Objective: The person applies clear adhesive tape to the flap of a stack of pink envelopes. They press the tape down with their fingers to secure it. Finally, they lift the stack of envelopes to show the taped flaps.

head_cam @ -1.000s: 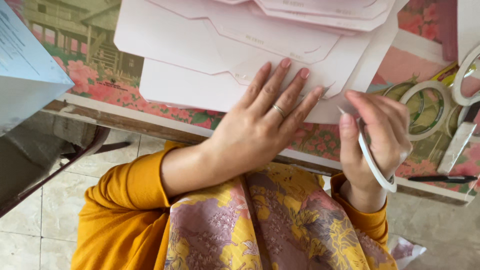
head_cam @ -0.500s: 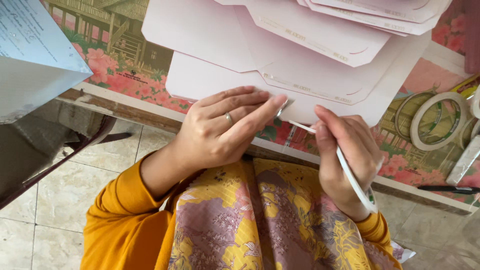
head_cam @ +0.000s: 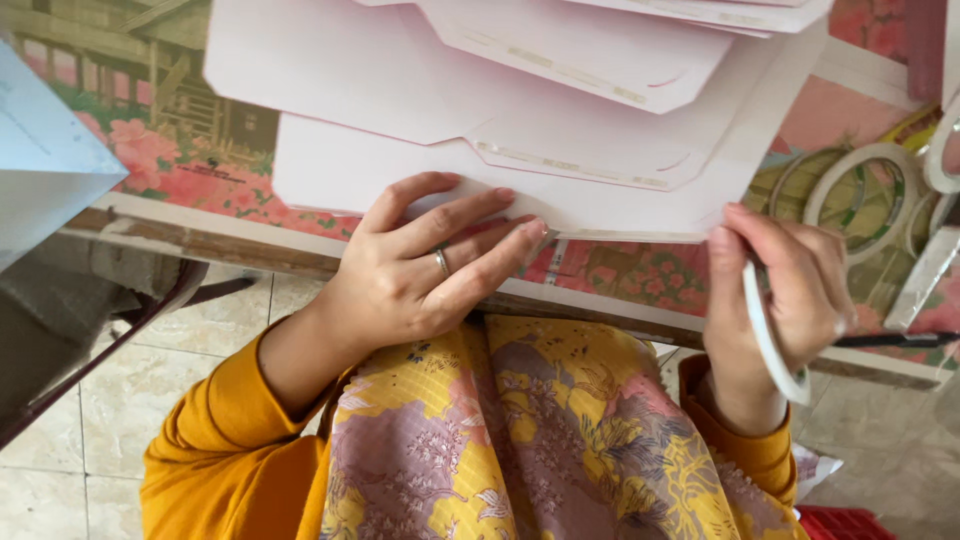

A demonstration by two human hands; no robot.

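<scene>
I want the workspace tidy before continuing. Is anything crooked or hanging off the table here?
Yes: the white card sheets lie fanned unevenly, not squared. A pen juts past the table edge beside the right hand.

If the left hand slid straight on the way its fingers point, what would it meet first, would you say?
The left hand already has its fingertips at the near edge of the white card sheets. Going on up and to the right, it would probably slide further onto that stack.
</scene>
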